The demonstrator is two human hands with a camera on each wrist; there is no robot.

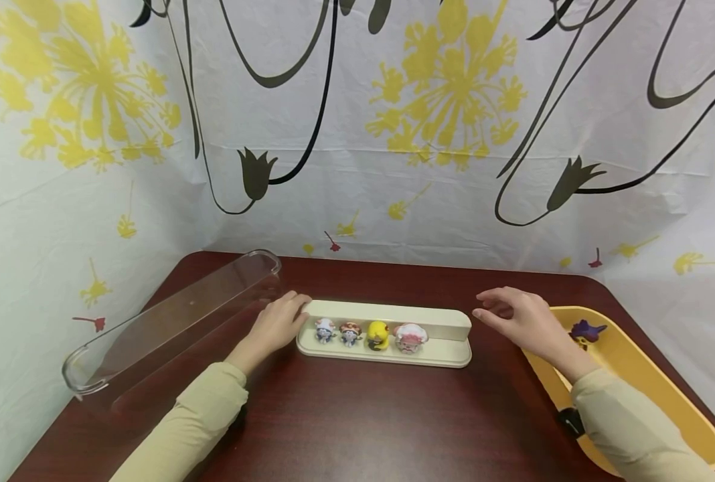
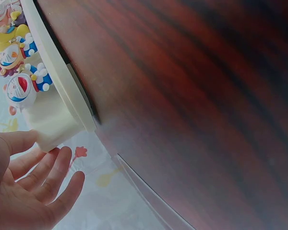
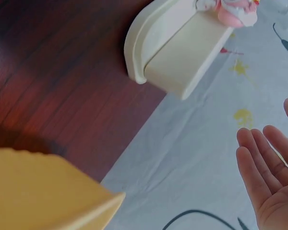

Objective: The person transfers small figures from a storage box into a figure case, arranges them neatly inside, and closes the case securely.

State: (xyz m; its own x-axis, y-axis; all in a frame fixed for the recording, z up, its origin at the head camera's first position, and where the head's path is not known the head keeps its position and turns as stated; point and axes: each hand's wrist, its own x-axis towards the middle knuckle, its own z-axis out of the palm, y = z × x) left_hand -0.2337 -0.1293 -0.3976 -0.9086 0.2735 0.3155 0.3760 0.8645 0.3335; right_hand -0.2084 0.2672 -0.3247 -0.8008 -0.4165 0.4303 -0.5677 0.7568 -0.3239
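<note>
A cream display stand (image 1: 436, 355) with a raised back step sits mid-table. Lined up on it are two small white-headed figurines (image 1: 325, 331), a yellow-hooded figurine (image 1: 378, 335) and a larger pink-and-white figurine (image 1: 410, 337). My left hand (image 1: 279, 321) is at the stand's left end, thumb and fingertips about the corner of the step, as the left wrist view shows. Off the stand's right end, my right hand (image 1: 523, 318) hovers with nothing in it, fingers loosely bent, close to the yellow tray's near-left rim.
To the right stands a yellow tray (image 1: 665, 381) with a purple figurine (image 1: 586, 331) at its far end, partly under my right forearm. A long clear cover (image 1: 189, 308) lies at the left. Behind the dark red table (image 1: 381, 422) hangs a white flowered curtain (image 1: 357, 134).
</note>
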